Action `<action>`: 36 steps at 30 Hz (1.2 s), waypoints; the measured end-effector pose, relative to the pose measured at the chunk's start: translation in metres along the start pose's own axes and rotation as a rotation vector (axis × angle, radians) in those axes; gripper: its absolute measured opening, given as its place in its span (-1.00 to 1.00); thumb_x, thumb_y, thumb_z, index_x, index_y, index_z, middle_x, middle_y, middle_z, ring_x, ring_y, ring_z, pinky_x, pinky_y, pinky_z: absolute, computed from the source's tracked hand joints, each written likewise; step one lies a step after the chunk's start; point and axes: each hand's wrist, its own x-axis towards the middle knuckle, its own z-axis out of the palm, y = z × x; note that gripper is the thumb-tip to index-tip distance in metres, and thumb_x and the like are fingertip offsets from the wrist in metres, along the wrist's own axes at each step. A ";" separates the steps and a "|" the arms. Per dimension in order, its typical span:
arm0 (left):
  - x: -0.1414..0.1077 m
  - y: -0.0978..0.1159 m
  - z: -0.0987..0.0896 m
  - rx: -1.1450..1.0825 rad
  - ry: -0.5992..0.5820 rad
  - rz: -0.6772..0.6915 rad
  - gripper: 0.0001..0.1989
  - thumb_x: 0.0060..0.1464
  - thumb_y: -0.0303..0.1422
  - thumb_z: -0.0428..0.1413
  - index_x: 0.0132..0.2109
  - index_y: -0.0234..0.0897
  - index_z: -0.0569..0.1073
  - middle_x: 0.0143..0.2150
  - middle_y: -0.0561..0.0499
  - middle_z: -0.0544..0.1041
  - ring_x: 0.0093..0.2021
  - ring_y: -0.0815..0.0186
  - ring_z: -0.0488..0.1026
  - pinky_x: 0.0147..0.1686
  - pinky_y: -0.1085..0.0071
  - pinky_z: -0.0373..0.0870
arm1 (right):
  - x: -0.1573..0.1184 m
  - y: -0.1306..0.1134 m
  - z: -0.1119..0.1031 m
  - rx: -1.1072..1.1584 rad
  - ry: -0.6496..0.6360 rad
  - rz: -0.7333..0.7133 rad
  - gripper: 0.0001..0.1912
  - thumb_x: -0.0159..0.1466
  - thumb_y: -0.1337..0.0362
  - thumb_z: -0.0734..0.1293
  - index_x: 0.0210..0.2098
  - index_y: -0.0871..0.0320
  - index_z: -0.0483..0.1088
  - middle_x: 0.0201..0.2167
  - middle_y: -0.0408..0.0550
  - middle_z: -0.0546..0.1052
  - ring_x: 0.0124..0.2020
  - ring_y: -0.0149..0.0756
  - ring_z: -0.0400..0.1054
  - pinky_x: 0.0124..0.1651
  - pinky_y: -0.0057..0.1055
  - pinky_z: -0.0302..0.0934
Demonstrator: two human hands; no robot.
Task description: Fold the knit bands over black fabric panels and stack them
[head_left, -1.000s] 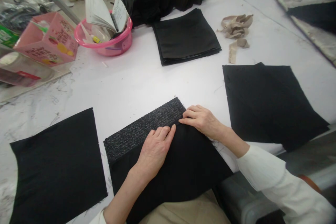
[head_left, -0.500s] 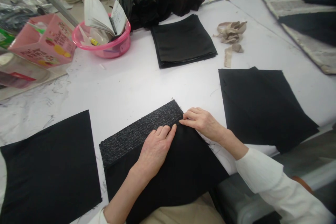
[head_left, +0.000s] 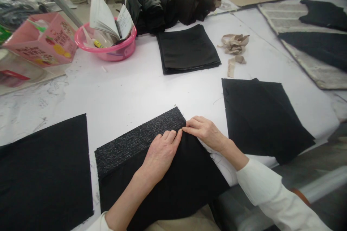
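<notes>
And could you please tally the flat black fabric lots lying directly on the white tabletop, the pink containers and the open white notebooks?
Flat black fabric lots: 4 (left piece, speckled-strip panel, right pile, far stack)
Pink containers: 2 (round plastic basin, printed box)
Open white notebook: 1
Total: 7

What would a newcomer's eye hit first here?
Probably the bright pink plastic basin at the upper left of the white table, with an open white notebook standing in it. Next, the two bare hands, left and right, nearly meeting on the black cloth with a speckled grey strip at the near edge.
</notes>
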 end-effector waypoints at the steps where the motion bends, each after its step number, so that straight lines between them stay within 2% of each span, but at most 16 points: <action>1: 0.000 0.000 0.000 0.005 0.003 0.000 -0.49 0.24 -0.55 -0.05 0.32 -0.38 0.14 -0.09 -0.08 0.37 -0.14 0.21 0.33 -0.18 0.27 0.35 | -0.001 0.001 0.000 0.010 0.003 0.003 -0.76 0.39 0.36 0.18 -0.06 0.14 0.45 -0.20 0.00 0.48 -0.14 -0.30 0.31 -0.09 -0.30 0.27; 5: 0.000 0.001 0.001 0.013 0.013 0.004 -0.48 0.24 -0.55 -0.05 0.32 -0.39 0.13 -0.08 -0.08 0.37 -0.13 0.21 0.33 -0.17 0.27 0.35 | -0.005 0.004 0.000 0.115 0.041 0.096 -0.75 0.39 0.38 0.18 -0.05 0.11 0.45 -0.18 -0.02 0.48 -0.12 -0.31 0.32 -0.06 -0.31 0.29; 9: -0.002 0.000 0.002 0.023 0.023 0.010 -0.46 0.22 -0.58 -0.04 0.33 -0.42 0.12 -0.08 -0.09 0.37 -0.13 0.20 0.33 -0.20 0.27 0.35 | -0.009 0.005 -0.003 0.258 0.158 0.256 -0.72 0.38 0.34 0.22 0.04 0.06 0.42 -0.14 -0.04 0.47 -0.11 -0.34 0.37 -0.05 -0.37 0.31; 11: -0.002 0.000 0.002 0.028 0.032 0.011 -0.46 0.21 -0.59 -0.05 0.33 -0.43 0.12 -0.08 -0.10 0.38 -0.14 0.20 0.33 -0.21 0.26 0.35 | -0.009 0.004 -0.003 0.266 0.183 0.283 -0.70 0.36 0.30 0.26 0.07 0.04 0.40 -0.13 -0.04 0.48 -0.10 -0.32 0.38 -0.03 -0.37 0.31; 19: -0.001 0.000 0.001 0.015 0.034 -0.012 -0.47 0.24 -0.56 -0.07 0.33 -0.36 0.12 -0.08 -0.09 0.37 -0.14 0.22 0.32 -0.19 0.27 0.34 | -0.006 0.002 0.005 0.027 0.061 0.151 -0.77 0.37 0.37 0.23 -0.07 0.07 0.48 -0.21 -0.04 0.51 -0.16 -0.31 0.33 -0.09 -0.33 0.25; 29: 0.004 0.004 -0.003 0.012 0.014 -0.020 -0.47 0.23 -0.54 -0.03 0.32 -0.32 0.13 -0.09 -0.08 0.37 -0.15 0.21 0.32 -0.22 0.28 0.33 | -0.010 0.003 0.007 -0.025 0.058 0.059 -0.74 0.38 0.41 0.19 -0.02 0.13 0.42 -0.15 0.01 0.50 -0.09 -0.26 0.32 -0.05 -0.27 0.24; 36: 0.009 0.009 -0.002 0.018 0.019 -0.048 -0.48 0.22 -0.53 -0.01 0.31 -0.28 0.16 -0.09 -0.08 0.36 -0.14 0.20 0.33 -0.26 0.28 0.33 | -0.012 0.000 0.006 -0.006 0.042 0.077 -0.72 0.37 0.41 0.19 0.02 0.16 0.41 -0.12 0.04 0.49 -0.04 -0.24 0.32 0.00 -0.24 0.28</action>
